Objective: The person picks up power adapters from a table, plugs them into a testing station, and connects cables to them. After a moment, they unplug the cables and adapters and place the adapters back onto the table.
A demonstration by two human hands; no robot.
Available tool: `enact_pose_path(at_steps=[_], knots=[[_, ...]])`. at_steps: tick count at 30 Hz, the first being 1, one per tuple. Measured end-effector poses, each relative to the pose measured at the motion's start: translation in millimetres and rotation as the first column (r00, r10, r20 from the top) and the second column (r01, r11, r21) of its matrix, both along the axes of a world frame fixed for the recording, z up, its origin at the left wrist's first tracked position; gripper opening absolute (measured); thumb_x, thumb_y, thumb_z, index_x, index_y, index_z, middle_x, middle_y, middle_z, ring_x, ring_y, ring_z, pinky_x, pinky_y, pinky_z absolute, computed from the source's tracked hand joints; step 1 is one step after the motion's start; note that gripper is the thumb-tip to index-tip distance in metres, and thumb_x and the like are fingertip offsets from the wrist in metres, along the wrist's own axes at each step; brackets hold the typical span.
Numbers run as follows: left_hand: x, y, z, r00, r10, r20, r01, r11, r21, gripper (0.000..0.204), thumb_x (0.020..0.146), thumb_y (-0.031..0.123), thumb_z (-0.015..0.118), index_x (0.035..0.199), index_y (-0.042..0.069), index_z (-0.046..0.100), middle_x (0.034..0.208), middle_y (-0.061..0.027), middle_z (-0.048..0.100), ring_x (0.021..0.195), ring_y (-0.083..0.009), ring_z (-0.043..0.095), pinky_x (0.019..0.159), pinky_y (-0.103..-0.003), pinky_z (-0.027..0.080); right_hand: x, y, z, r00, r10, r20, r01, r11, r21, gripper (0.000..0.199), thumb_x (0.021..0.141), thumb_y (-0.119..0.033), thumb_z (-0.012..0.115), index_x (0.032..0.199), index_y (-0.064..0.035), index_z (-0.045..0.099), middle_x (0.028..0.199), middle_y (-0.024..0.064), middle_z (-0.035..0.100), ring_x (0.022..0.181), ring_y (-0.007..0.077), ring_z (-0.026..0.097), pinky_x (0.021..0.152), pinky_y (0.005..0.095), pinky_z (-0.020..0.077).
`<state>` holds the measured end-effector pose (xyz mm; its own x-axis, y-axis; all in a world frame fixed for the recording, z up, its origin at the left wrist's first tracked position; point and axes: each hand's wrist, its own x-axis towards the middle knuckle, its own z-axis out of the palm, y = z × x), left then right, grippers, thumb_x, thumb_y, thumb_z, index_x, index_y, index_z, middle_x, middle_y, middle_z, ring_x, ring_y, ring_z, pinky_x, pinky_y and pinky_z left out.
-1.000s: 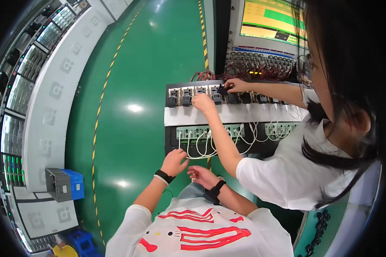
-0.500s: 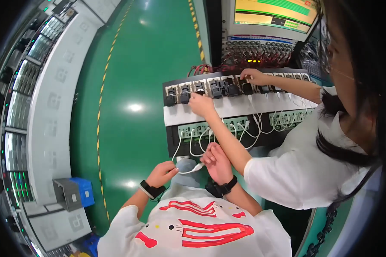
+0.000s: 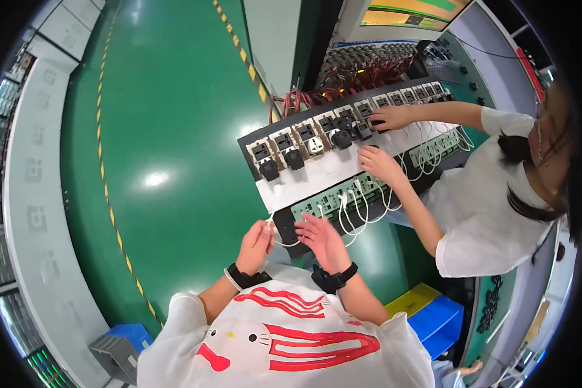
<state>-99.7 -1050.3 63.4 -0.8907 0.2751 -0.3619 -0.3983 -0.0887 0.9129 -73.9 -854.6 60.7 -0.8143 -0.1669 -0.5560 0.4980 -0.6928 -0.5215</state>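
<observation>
White cable (image 3: 288, 245): hanging in a short loop before the person, just beside the near left part of the black panel (image 3: 283, 228)
Cable handling: probably going best with fingertips gripping close to the end — not tugging the cord — and the loop staying slack and untwisted
Left hand (image 3: 257, 246): closing thumb and fingertips together, clamping on a white part of the cable; its exact form is too small to tell
Right hand (image 3: 325, 244): standing open, fingers apart and lightly curling beside the loop — whether it is touching the cable, one cannot tell
</observation>
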Motion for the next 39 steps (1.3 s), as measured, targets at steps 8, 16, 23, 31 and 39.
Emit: enact_pose_path(at_steps=[8,16,23,31,39], knots=[[-21,-14,-12,0.821,-0.537,-0.192,0.446,0.814,-0.373,0.021,0.089,0.021,0.052,0.091,0.001,0.058,0.076,-0.0189,0.061,0.069,-0.0376,0.058,0.061,-0.041,0.045,-47,-72,-6,0.986,-0.155,0.056,0.144,0.977,0.156,0.024,0.095,-0.02,0.046,0.106,0.0006,0.052,0.065,-0.0047,0.036,0.058,0.0059,0.032,0.056,0.0205,0.0303],[-145,-23,-32,0.786,-0.234,-0.573,-0.117,0.853,-0.508,0.02,0.084,0.017,0.059,0.095,0.001,0.062,0.09,-0.0143,0.062,0.084,-0.0298,0.06,0.074,-0.036,0.047,-69,-75,-72,0.996,-0.049,0.078,0.0,0.852,0.523,0.022,0.097,-0.026,0.043,0.089,-0.0092,0.054,0.06,-0.0062,0.036,0.048,0.0042,0.03,0.043,0.021,0.0251],[-168,1,-49,0.824,-0.354,-0.443,0.017,0.796,-0.605,0.022,0.08,0.015,0.065,0.099,0.005,0.066,0.098,-0.0093,0.057,0.088,-0.0268,0.058,0.076,-0.034,0.047,-84,-91,-62,0.994,-0.108,0.033,0.075,0.85,0.521,0.021,0.098,-0.025,0.041,0.093,-0.0088,0.053,0.068,-0.0061,0.039,0.056,0.0033,0.033,0.048,0.0195,0.0284],[-174,2,-50,0.869,-0.344,-0.354,0.078,0.804,-0.59,0.02,0.077,0.013,0.067,0.096,0.006,0.067,0.095,-0.0078,0.058,0.082,-0.0221,0.057,0.073,-0.032,0.047,-71,-105,-98,0.988,-0.112,-0.107,0.154,0.621,0.769,0.022,0.098,-0.024,0.04,0.088,-0.0076,0.051,0.067,-0.0027,0.037,0.054,0.0075,0.034,0.046,0.0221,0.0354],[-177,-1,-58,0.861,-0.368,-0.35,0.115,0.813,-0.571,0.022,0.079,0.013,0.066,0.099,0.005,0.064,0.092,-0.0086,0.058,0.081,-0.0205,0.055,0.074,-0.031,0.046,-80,-108,-99,0.97,-0.212,-0.119,0.232,0.664,0.711,0.023,0.098,-0.026,0.039,0.089,-0.0084,0.049,0.068,-0.0019,0.036,0.055,0.0078,0.034,0.041,0.0264,0.0397]])
